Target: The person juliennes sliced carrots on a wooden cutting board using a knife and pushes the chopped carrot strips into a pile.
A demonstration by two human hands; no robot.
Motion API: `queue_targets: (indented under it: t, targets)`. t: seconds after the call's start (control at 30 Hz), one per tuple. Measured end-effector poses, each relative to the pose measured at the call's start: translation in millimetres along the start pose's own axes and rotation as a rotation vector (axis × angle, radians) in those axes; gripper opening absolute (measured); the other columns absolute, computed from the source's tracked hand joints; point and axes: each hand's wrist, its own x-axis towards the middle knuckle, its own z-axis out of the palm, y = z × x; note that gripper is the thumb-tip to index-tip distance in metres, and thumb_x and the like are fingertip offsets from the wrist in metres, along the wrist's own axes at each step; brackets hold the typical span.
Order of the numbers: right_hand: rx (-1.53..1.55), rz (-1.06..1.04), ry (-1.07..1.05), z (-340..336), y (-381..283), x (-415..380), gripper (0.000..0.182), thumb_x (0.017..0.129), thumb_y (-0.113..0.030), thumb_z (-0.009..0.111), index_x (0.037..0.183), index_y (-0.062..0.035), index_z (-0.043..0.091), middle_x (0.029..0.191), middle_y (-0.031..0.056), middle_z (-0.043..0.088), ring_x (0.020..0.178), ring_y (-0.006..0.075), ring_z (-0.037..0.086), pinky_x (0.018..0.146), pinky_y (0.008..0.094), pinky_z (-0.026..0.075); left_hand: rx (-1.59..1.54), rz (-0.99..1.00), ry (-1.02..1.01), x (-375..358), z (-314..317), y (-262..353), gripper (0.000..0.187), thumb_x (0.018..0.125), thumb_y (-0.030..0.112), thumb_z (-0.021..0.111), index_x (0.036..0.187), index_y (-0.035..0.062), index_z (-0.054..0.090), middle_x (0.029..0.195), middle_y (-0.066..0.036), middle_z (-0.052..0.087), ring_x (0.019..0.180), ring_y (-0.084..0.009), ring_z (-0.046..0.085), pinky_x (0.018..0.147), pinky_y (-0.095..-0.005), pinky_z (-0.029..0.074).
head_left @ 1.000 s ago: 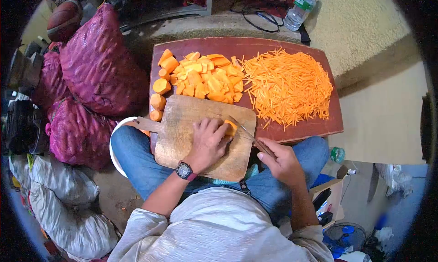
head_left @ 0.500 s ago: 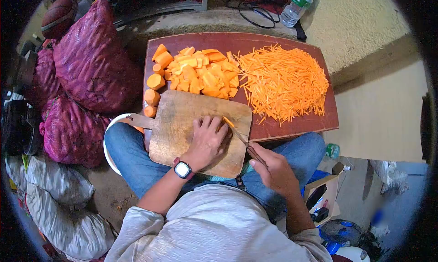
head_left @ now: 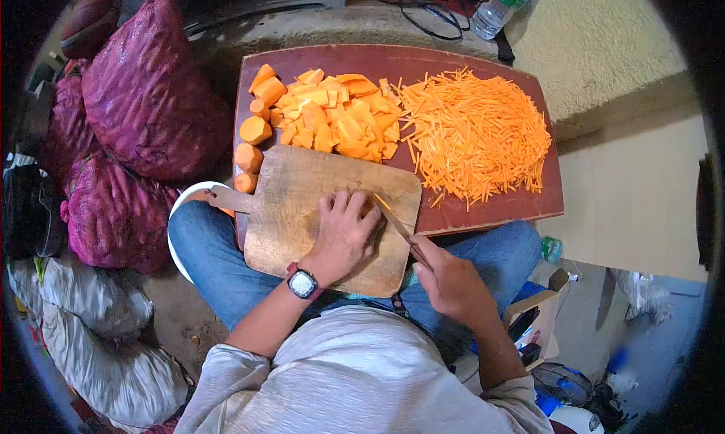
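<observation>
Gripping the knife (head_left: 408, 240), the right hand (head_left: 455, 281) held its blade over the board (head_left: 294, 200), near the left hand (head_left: 347, 232). The left was curled downward; whether it pinned anything could not be told. A carrot sliver (head_left: 384, 203) showed along the blade. Beyond, on the table (head_left: 491, 217), shreds (head_left: 479, 139) lay heaped beside slices (head_left: 332, 117).

"What do we make of the chopping board (head_left: 291, 207)?"
"We see matt, scuffed wood. The knife (head_left: 397, 224) shows us a metal blade, and the tabletop (head_left: 483, 216) looks smooth."
"And around us?"
"We see a rough wall (head_left: 596, 41), clear glossy plastic in the bottle (head_left: 495, 17), wrinkled mesh on the sacks (head_left: 147, 94), denim in the jeans (head_left: 211, 237)."
</observation>
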Motion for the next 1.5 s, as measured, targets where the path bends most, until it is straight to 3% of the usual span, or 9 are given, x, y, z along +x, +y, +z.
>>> queue_targets:
  t: [0.17,0.43,0.53,0.63,0.83,0.9,1.2,1.33,1.5]
  targets:
    - [0.02,-0.019,0.007,6.1,6.4,21.6,0.045,0.105,-0.016,0.06,0.148,-0.0038,0.051,0.123,0.0284,0.071,0.114,0.0492,0.068,0.088,0.0549,0.058,-0.013,-0.008,-0.013,0.7,-2.2,2.3,0.059,0.07,0.019,0.085,0.126,0.0068,0.073,0.124,-0.017,0.057,0.118,-0.038,0.053,0.1,-0.0551,0.039]
    - [0.005,0.007,-0.004,5.5,-3.0,9.1,0.045,0.104,-0.016,0.061,0.146,-0.0037,0.05,0.115,0.0283,0.072,0.11,0.05,0.069,0.085,0.0558,0.057,0.047,0.017,0.014,-5.7,0.8,-1.1,0.042,0.088,0.018,0.071,0.129,0.0083,0.073,0.119,-0.014,0.059,0.117,-0.0348,0.054,0.098,-0.0531,0.039]
    - [-0.013,0.063,-0.011,12.5,-0.4,23.2,0.045,0.105,-0.016,0.06,0.147,-0.0044,0.05,0.113,0.0281,0.073,0.107,0.0508,0.07,0.085,0.0555,0.058,0.016,-0.014,0.02,-3.1,-0.8,2.2,0.037,0.088,0.017,0.07,0.124,0.0073,0.075,0.119,-0.015,0.059,0.116,-0.0351,0.055,0.099,-0.0529,0.039]
    - [-0.001,-0.105,0.084,9.8,-1.0,23.6,0.042,0.106,-0.016,0.059,0.145,-0.0042,0.051,0.114,0.0286,0.072,0.108,0.051,0.069,0.086,0.0552,0.058,0.018,0.007,0.058,-3.4,-0.2,0.2,0.035,0.089,0.015,0.068,0.122,0.0066,0.074,0.119,-0.015,0.059,0.114,-0.0354,0.055,0.099,-0.0529,0.039]
    - [0.018,0.046,-0.007,11.4,-7.4,19.3,0.041,0.105,-0.015,0.06,0.143,-0.0032,0.054,0.118,0.0305,0.071,0.111,0.0507,0.069,0.089,0.0543,0.057,0.003,-0.001,0.064,-6.3,4.1,-4.8,0.04,0.086,0.012,0.069,0.125,0.0061,0.073,0.119,-0.015,0.059,0.114,-0.036,0.055,0.1,-0.0536,0.039]
    - [0.032,-0.059,0.057,18.1,-3.8,28.1,0.041,0.106,-0.015,0.059,0.144,-0.0036,0.053,0.117,0.0304,0.071,0.111,0.0512,0.068,0.089,0.0553,0.057,-0.014,-0.001,0.062,-4.5,-0.2,-1.0,0.04,0.085,0.012,0.069,0.124,0.0058,0.073,0.118,-0.016,0.058,0.115,-0.0362,0.054,0.101,-0.0536,0.039]
    - [-0.003,-0.082,0.057,18.5,-2.6,21.7,0.043,0.103,-0.014,0.062,0.143,-0.0032,0.049,0.113,0.031,0.071,0.101,0.0495,0.072,0.079,0.0575,0.06,-0.039,-0.021,0.007,-4.9,-5.8,-3.9,0.045,0.082,0.01,0.071,0.126,0.0041,0.074,0.119,-0.017,0.06,0.116,-0.0369,0.054,0.101,-0.0526,0.039]
    - [-0.021,-0.089,0.081,18.2,-7.5,31.7,0.043,0.104,-0.016,0.062,0.143,-0.0037,0.049,0.115,0.0312,0.071,0.105,0.0507,0.071,0.083,0.0591,0.059,-0.066,0.0,0.04,-2.0,-6.7,-6.8,0.043,0.081,0.01,0.071,0.123,0.0032,0.076,0.118,-0.017,0.063,0.117,-0.0381,0.055,0.099,-0.0518,0.042]
    - [0.034,0.011,0.004,8.8,-15.1,15.9,0.04,0.103,-0.012,0.062,0.141,-0.0015,0.055,0.116,0.0295,0.072,0.109,0.0494,0.07,0.086,0.0533,0.059,0.001,0.024,0.069,-6.7,-4.6,-9.0,0.037,0.085,0.013,0.068,0.12,0.0024,0.077,0.116,-0.016,0.064,0.114,-0.0352,0.057,0.097,-0.0508,0.042]
